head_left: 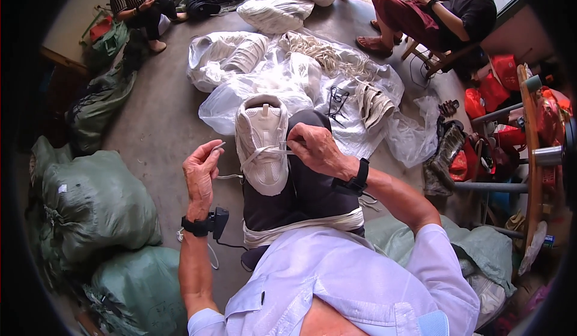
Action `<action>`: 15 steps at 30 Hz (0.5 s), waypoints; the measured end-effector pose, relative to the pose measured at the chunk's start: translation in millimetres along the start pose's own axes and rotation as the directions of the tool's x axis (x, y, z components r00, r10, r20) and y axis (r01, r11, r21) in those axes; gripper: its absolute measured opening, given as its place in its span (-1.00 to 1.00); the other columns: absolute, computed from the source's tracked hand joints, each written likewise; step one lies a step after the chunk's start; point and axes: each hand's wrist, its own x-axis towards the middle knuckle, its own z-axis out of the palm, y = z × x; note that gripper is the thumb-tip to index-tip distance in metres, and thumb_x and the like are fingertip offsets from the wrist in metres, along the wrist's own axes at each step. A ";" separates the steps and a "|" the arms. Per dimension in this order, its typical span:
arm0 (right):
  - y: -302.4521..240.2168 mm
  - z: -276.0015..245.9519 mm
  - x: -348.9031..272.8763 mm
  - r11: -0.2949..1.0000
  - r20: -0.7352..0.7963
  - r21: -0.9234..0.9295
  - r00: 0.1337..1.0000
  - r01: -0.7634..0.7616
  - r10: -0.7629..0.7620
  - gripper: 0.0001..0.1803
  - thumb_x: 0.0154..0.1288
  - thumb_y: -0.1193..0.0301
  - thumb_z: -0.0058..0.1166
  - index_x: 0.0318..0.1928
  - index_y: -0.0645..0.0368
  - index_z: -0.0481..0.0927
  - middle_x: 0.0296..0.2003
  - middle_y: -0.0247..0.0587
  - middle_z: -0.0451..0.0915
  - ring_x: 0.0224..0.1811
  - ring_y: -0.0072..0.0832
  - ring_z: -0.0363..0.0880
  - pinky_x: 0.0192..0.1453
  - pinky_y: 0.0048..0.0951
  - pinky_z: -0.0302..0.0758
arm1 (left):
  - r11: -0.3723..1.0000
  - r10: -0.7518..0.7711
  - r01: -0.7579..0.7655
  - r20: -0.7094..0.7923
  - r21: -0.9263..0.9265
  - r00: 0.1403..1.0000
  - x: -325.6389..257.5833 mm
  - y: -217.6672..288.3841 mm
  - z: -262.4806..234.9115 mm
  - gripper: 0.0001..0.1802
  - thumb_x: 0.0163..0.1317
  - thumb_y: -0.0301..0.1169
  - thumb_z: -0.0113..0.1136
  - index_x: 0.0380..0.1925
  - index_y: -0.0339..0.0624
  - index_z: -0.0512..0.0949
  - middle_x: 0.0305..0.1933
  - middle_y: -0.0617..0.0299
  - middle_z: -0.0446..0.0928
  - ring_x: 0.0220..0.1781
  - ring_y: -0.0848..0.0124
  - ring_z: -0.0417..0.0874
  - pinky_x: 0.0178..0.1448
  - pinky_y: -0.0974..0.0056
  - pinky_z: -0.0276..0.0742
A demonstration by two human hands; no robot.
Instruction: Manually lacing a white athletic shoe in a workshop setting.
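A beige-white sneaker (273, 175) rests on my dark-trousered lap, its toe towards me and its opening away. A pale shoelace (262, 153) crosses the lower part of its lacing area; the eyelets above look unlaced. My right hand (321, 148) is closed in a pinch on the lace at the shoe's right side. Left of the shoe and apart from it, my left hand (202, 166) pinches a lace tip between thumb and forefinger. Several loose white laces (303, 228) lie across my thighs.
Ahead on the floor, clear plastic sheeting (252, 104) bears shoe parts (375, 104) and a heap of laces (312, 50). Green sacks (99, 201) stand at left. A wooden-edged rack (530, 155) with metal bars is at right, near boots (445, 152). Seated people (463, 17) work farther off.
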 end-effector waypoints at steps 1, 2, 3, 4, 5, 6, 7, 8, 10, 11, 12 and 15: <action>-0.6 0.6 0.8 1.000 -0.012 -0.010 1.000 -0.020 0.020 -0.86 0.27 0.49 0.19 -0.24 0.26 0.51 -0.44 -0.03 0.62 -0.44 -0.18 0.67 -0.35 -0.26 0.56 | 0.997 0.025 -0.022 -0.044 0.079 0.999 -0.1 -0.6 7.5 -0.78 0.38 -0.50 0.20 -0.02 -0.33 0.65 -0.27 0.28 0.68 -0.56 0.77 0.28 -0.56 0.58 0.12; -1.9 1.4 1.3 1.000 -0.012 -0.008 1.000 -0.021 0.021 -0.86 0.27 0.49 0.19 -0.24 0.26 0.51 -0.44 -0.03 0.62 -0.44 -0.18 0.67 -0.35 -0.26 0.56 | 0.997 0.024 -0.020 -0.044 0.081 0.999 0.0 -1.9 9.7 -0.78 0.38 -0.50 0.20 -0.02 -0.33 0.65 -0.27 0.28 0.68 -0.56 0.77 0.28 -0.56 0.58 0.12; -4.4 1.9 1.5 0.999 -0.004 -0.005 0.999 -0.046 0.046 -0.86 0.26 0.47 0.17 -0.26 0.26 0.51 -0.44 0.01 0.62 -0.40 -0.10 0.66 -0.31 -0.20 0.54 | 0.994 0.035 -0.032 -0.027 0.104 0.999 -0.2 -3.6 11.0 -0.79 0.39 -0.49 0.20 -0.04 -0.33 0.66 -0.30 0.29 0.68 -0.58 0.78 0.26 -0.57 0.58 0.10; -7.0 2.5 2.3 0.998 0.003 -0.002 0.998 -0.070 0.070 -0.86 0.25 0.45 0.15 -0.28 0.26 0.51 -0.44 0.04 0.62 -0.36 -0.03 0.65 -0.27 -0.13 0.53 | 0.991 0.047 -0.045 -0.010 0.126 0.999 -0.8 -4.3 12.4 -0.80 0.40 -0.47 0.19 -0.06 -0.32 0.67 -0.34 0.30 0.67 -0.60 0.78 0.25 -0.57 0.58 0.09; -9.7 3.5 4.1 0.998 0.004 0.000 0.998 -0.069 0.069 -0.86 0.25 0.45 0.15 -0.28 0.26 0.51 -0.44 0.04 0.62 -0.36 -0.03 0.65 -0.27 -0.13 0.53 | 0.991 0.047 -0.045 -0.012 0.128 0.999 -1.7 -4.1 14.0 -0.80 0.40 -0.47 0.19 -0.06 -0.32 0.67 -0.34 0.30 0.67 -0.60 0.78 0.25 -0.57 0.58 0.09; -14.9 4.8 6.2 0.998 -0.002 -0.033 0.998 -0.061 0.061 -0.87 0.25 0.45 0.15 -0.28 0.26 0.52 -0.44 0.05 0.62 -0.36 -0.02 0.65 -0.27 -0.12 0.53 | 0.987 0.054 -0.055 0.013 0.153 0.998 -3.3 -4.1 15.7 -0.81 0.41 -0.46 0.18 -0.09 -0.32 0.67 -0.38 0.32 0.66 -0.61 0.78 0.23 -0.57 0.57 0.07; -18.0 6.7 8.0 0.996 -0.008 -0.066 0.999 -0.053 0.052 -0.87 0.25 0.45 0.15 -0.28 0.27 0.53 -0.44 0.06 0.63 -0.36 -0.01 0.65 -0.27 -0.12 0.52 | 0.982 0.061 -0.067 0.037 0.179 0.997 -4.9 -3.9 17.3 -0.82 0.42 -0.45 0.18 -0.12 -0.32 0.67 -0.43 0.33 0.66 -0.62 0.79 0.21 -0.57 0.56 0.05; -18.7 9.6 9.1 0.997 -0.007 -0.064 0.999 -0.051 0.051 -0.87 0.25 0.45 0.15 -0.28 0.27 0.53 -0.44 0.06 0.63 -0.36 -0.01 0.65 -0.27 -0.12 0.52 | 0.982 0.061 -0.066 0.035 0.179 0.998 -6.6 -3.6 18.8 -0.82 0.42 -0.45 0.18 -0.12 -0.32 0.67 -0.43 0.33 0.66 -0.62 0.79 0.21 -0.57 0.56 0.05; -17.9 14.1 11.5 0.996 -0.003 -0.046 0.997 -0.076 0.076 -0.87 0.25 0.45 0.16 -0.28 0.26 0.54 -0.44 0.05 0.63 -0.35 -0.01 0.66 -0.27 -0.13 0.53 | 0.966 0.090 -0.111 0.097 0.235 0.991 -9.8 -1.5 23.9 -0.82 0.43 -0.42 0.16 -0.18 -0.32 0.67 -0.48 0.35 0.64 -0.62 0.79 0.19 -0.57 0.54 0.01; -15.8 13.9 11.2 0.996 0.000 -0.046 0.997 -0.072 0.072 -0.87 0.25 0.45 0.16 -0.28 0.26 0.54 -0.44 0.05 0.63 -0.35 -0.01 0.66 -0.27 -0.13 0.53 | 0.958 0.102 -0.126 0.107 0.259 0.989 -11.3 -0.3 28.3 -0.81 0.42 -0.41 0.16 -0.24 -0.31 0.67 -0.53 0.37 0.62 -0.61 0.76 0.23 -0.56 0.50 0.08; -13.9 11.7 9.8 0.994 0.015 0.035 0.994 -0.107 0.106 -0.87 0.25 0.45 0.17 -0.28 0.27 0.55 -0.44 0.04 0.63 -0.35 -0.03 0.66 -0.27 -0.15 0.53 | 0.958 0.103 -0.126 0.099 0.258 0.990 -11.6 -0.4 30.7 -0.81 0.42 -0.41 0.16 -0.24 -0.31 0.67 -0.53 0.37 0.62 -0.61 0.76 0.23 -0.56 0.50 0.08; -12.0 8.9 7.9 0.982 0.036 0.115 0.989 -0.148 0.145 -0.86 0.24 0.46 0.20 -0.28 0.27 0.56 -0.45 0.01 0.64 -0.37 -0.08 0.67 -0.28 -0.19 0.54 | 0.864 0.207 -0.243 0.129 0.441 0.970 -10.8 3.9 38.2 -0.82 0.36 -0.41 0.18 -0.34 -0.28 0.67 -0.59 0.34 0.59 -0.58 0.64 0.39 -0.47 0.38 0.29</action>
